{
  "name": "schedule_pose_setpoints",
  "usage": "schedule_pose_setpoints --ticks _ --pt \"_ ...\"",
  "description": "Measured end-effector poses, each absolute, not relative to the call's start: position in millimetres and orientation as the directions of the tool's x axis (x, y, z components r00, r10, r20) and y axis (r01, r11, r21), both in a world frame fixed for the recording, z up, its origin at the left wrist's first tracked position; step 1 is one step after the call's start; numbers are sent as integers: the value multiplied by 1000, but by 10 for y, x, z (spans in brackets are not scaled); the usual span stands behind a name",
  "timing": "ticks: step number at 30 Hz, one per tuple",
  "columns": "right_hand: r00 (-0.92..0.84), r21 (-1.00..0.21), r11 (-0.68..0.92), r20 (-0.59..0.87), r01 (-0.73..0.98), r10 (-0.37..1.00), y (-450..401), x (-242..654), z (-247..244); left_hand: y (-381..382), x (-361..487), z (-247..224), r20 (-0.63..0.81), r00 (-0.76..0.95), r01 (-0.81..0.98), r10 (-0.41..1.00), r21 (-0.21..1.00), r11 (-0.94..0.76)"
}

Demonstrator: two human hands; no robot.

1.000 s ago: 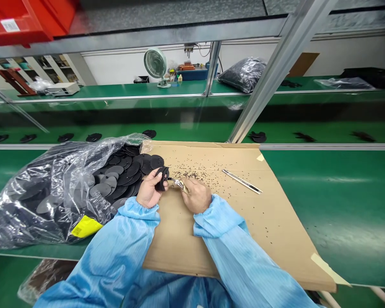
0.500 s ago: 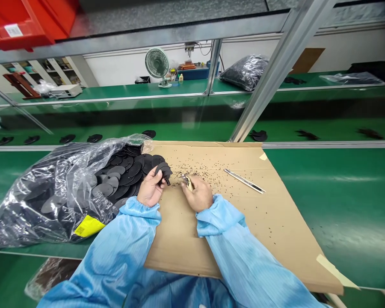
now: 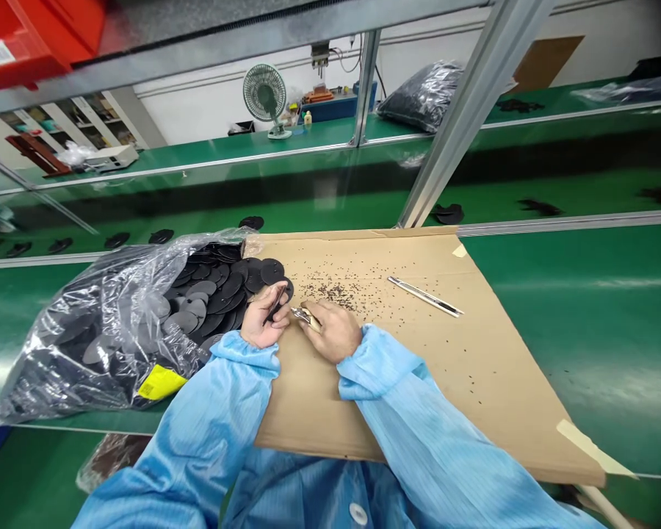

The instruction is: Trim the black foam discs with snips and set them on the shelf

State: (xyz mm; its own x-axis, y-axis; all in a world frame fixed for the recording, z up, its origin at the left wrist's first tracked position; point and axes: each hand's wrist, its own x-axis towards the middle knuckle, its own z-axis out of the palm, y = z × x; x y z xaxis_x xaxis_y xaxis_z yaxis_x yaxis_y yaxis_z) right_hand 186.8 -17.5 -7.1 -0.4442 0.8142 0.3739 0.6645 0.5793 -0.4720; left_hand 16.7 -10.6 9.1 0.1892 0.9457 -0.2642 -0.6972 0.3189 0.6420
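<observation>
My left hand [image 3: 260,322] is closed on a thin black plastic disc [image 3: 276,302], tilted so that I see it nearly edge-on. Just to its right, my right hand [image 3: 335,332] grips small cutting pliers [image 3: 304,316] with pale handles. Their metal jaws point left and lie close to the disc; whether they touch it I cannot tell. Both hands are over a brown cardboard sheet [image 3: 330,419]. Tiny black bits [image 3: 338,294] are strewn thickly behind my right hand. A pile of black discs [image 3: 225,290] spills from a clear plastic bag [image 3: 115,294] beside my left hand.
A utility knife [image 3: 425,296] lies on the cardboard at the right. Behind it runs a green conveyor belt [image 3: 308,213] carrying black parts. A slanted metal post [image 3: 457,110] rises at the sheet's back edge. A red bin [image 3: 33,44] hangs top left.
The disc in my left hand has turned from showing its face to nearly edge-on. My right hand and the pliers have moved left, closer to it. The view has tilted slightly.
</observation>
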Motion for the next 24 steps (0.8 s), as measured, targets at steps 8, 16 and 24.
schedule_pose_setpoints --ticks 8,16,24 --pt "-484 -489 580 321 652 814 -212 1843 -35 -116 195 76 -267 226 -619 937 704 350" --pt "-504 -517 560 262 647 823 -226 1835 4 -119 205 79 -281 227 -571 932 737 361" --pt "-533 -413 566 205 713 821 -209 1851 38 -109 203 32 -294 221 -584 930 724 368"
